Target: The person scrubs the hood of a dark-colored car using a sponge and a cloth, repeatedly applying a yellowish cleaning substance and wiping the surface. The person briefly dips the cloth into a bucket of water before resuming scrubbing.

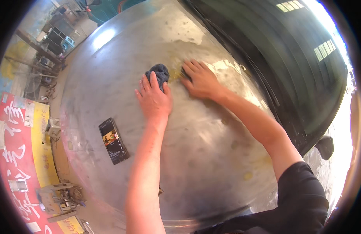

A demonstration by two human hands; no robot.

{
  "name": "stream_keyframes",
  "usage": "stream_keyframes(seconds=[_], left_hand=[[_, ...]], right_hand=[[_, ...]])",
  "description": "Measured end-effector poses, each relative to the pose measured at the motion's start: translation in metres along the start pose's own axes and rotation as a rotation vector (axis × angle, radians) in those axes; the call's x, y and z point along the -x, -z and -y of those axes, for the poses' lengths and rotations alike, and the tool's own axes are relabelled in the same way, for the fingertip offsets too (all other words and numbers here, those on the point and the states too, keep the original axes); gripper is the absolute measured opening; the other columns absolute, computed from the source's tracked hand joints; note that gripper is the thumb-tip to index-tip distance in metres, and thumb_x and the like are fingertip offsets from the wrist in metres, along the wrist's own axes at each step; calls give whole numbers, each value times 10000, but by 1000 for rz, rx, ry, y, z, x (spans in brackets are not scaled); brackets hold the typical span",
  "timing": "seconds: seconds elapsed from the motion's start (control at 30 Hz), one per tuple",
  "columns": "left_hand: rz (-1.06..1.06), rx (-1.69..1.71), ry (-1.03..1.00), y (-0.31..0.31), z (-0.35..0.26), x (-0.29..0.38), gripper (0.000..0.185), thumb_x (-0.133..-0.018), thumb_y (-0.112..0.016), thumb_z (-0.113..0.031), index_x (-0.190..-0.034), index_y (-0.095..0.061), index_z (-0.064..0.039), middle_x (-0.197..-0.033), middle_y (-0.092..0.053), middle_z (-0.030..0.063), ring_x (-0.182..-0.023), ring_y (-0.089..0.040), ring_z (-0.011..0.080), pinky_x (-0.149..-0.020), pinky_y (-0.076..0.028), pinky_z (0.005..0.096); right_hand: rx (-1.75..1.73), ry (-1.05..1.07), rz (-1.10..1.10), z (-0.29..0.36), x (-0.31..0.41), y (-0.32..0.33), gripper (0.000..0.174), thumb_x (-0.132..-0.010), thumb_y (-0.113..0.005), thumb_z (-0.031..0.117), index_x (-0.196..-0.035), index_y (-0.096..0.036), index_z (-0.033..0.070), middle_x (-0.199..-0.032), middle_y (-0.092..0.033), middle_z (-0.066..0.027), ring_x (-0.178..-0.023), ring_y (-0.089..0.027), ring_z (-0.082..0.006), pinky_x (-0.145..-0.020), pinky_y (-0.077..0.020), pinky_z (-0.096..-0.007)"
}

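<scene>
A car hood point(192, 152) of bare, dull grey metal, wet in patches, fills the middle of the head view. My left hand point(155, 98) lies on a crumpled dark grey cloth point(160, 74), pressing it to the metal with the fingers spread. To its right, my right hand point(202, 80) is laid on the hood near the windshield side, with a small dark pad point(186, 74) partly under its fingers; the pad's kind is not clear. A yellowish wet smear point(175, 71) lies between the hands. A smartphone point(114, 141) with a lit screen rests on the hood left of my left forearm.
The windshield point(285, 58) and wiper point(264, 79) border the hood at the right, with a side mirror point(325, 147) lower down. Left of the car stand a red and yellow sign point(20, 158) bearing writing, a pale stool point(53, 127), a blue stool point(67, 42) and scattered metal parts.
</scene>
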State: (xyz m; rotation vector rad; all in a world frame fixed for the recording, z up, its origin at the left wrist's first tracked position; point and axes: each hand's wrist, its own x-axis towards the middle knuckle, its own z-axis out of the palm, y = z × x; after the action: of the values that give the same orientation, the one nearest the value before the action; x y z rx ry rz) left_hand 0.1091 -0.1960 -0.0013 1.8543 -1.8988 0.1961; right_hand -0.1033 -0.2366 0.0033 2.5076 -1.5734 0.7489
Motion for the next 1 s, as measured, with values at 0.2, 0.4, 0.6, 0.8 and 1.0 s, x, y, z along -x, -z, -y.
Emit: stream_keyframes(seconds=[0.2,0.4,0.6,0.8,1.0], left_hand=[[-26,41,-8,-3,-1,0,629,-1081,-609,-380,-1624,-496,-83,-1670,-506,258,-1579,-448,424,-1305,-324,598],[-33,73,-6,-2,-1,0,631,-1071,-628,-374,-1617,-506,-80,-1660,-518,261,-1575,-452,430,-1305,-328,592],[-35,73,4,0,-1,0,625,-1070,-631,-372,-1614,-515,-86,-1662,-518,248,-1577,-450,428,-1302,-330,599],[-67,101,-26,-1,0,1,638,-1051,-655,-349,-1602,-504,-65,-1630,-528,274,-1561,-455,449,-1281,-350,625],[-73,75,-28,1,-2,1,630,-1049,-659,-352,-1596,-517,-72,-1625,-535,271,-1553,-467,443,-1278,-355,624]], right_hand=[[-61,-83,126,3,-16,-1,621,-1076,-606,420,-1504,-612,-30,-1616,-582,-213,-1548,-477,-388,-1286,-360,-491],[14,-52,30,-18,5,3,623,-1070,-606,430,-1511,-606,-10,-1624,-580,-199,-1543,-486,-374,-1295,-344,-483],[10,-112,35,-42,-6,0,578,-1086,-579,427,-1484,-611,9,-1610,-590,-187,-1505,-512,-384,-1264,-370,-489],[22,-99,26,-47,6,2,538,-1084,-583,396,-1437,-634,-7,-1560,-616,-201,-1479,-521,-392,-1263,-368,-510],[18,-40,20,-28,8,1,541,-1078,-587,375,-1446,-639,-18,-1529,-639,-203,-1449,-544,-399,-1247,-388,-506]])
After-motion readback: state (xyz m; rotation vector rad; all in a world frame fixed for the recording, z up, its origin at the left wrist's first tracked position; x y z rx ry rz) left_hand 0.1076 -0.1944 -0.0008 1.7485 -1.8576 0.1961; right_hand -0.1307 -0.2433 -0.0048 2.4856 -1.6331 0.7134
